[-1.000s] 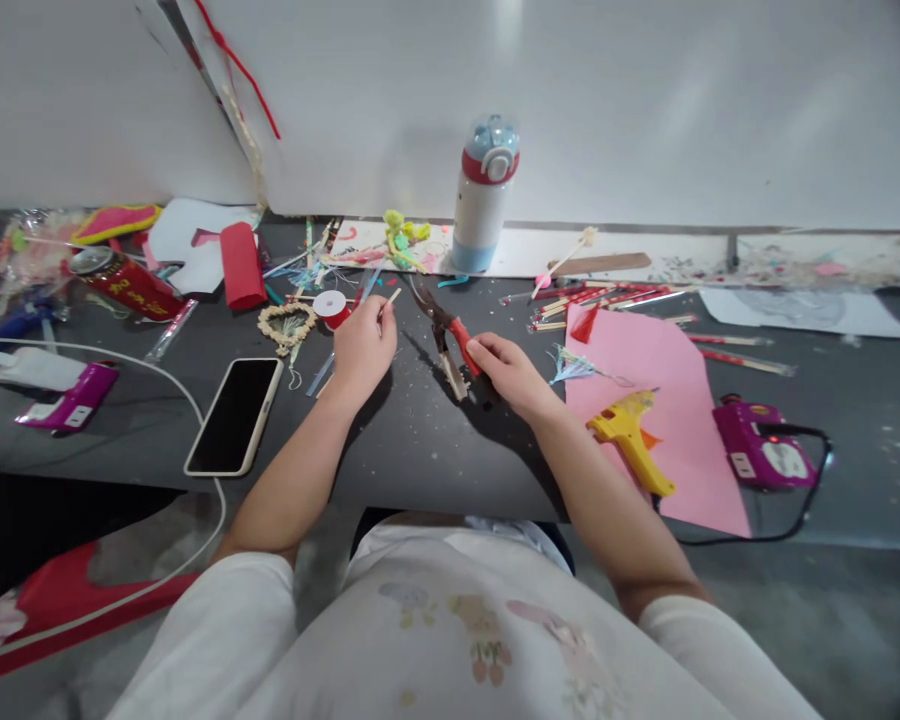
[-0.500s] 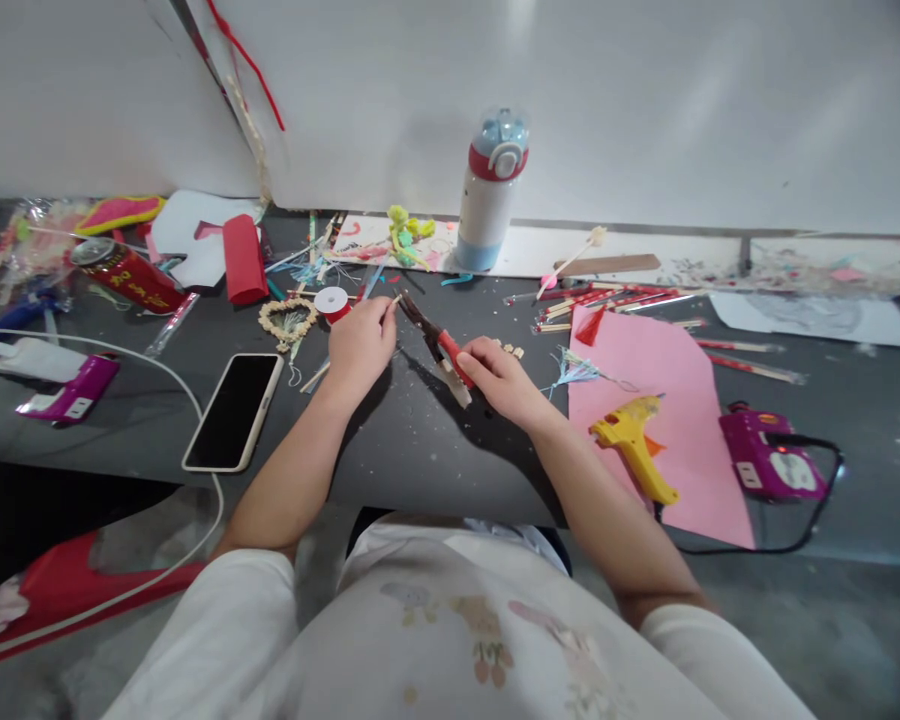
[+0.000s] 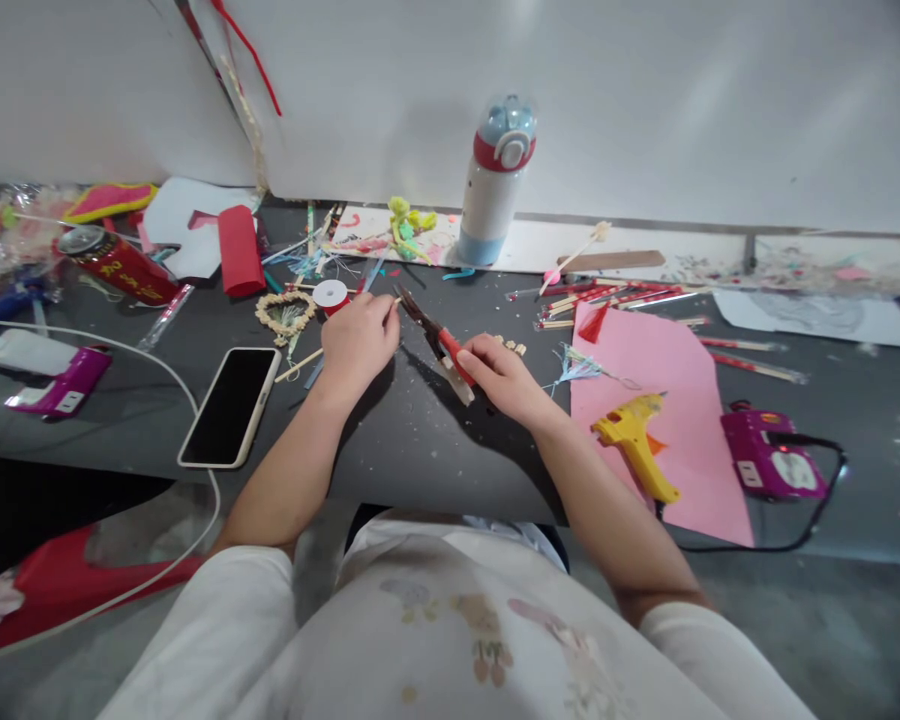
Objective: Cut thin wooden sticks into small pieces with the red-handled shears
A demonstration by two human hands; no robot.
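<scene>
The person's left hand (image 3: 361,338) is closed in a pinch, thumb against bent forefinger, on a thin wooden stick (image 3: 398,300) whose short tip pokes out beyond the fingers. A pale length of stick shows on the other side of the wrist; the hand hides whether it is the same piece. The right hand (image 3: 504,376) is wrapped around the red-handled pliers (image 3: 456,354), thumb along the upper handle. Their jaws point at the stick's tip and meet or nearly meet it; how far apart they stand is too small to tell. Both hands are above the dark table (image 3: 420,455). Small pale pieces (image 3: 510,345) lie just beyond the right hand. A white-and-red spool (image 3: 331,295) sits just beyond the left hand, with a heart-shaped ornament (image 3: 285,315) beside it. Farther out, a phone (image 3: 229,408) lies to the left and a yellow glue gun (image 3: 636,445) rests on pink paper (image 3: 694,430) to the right.
</scene>
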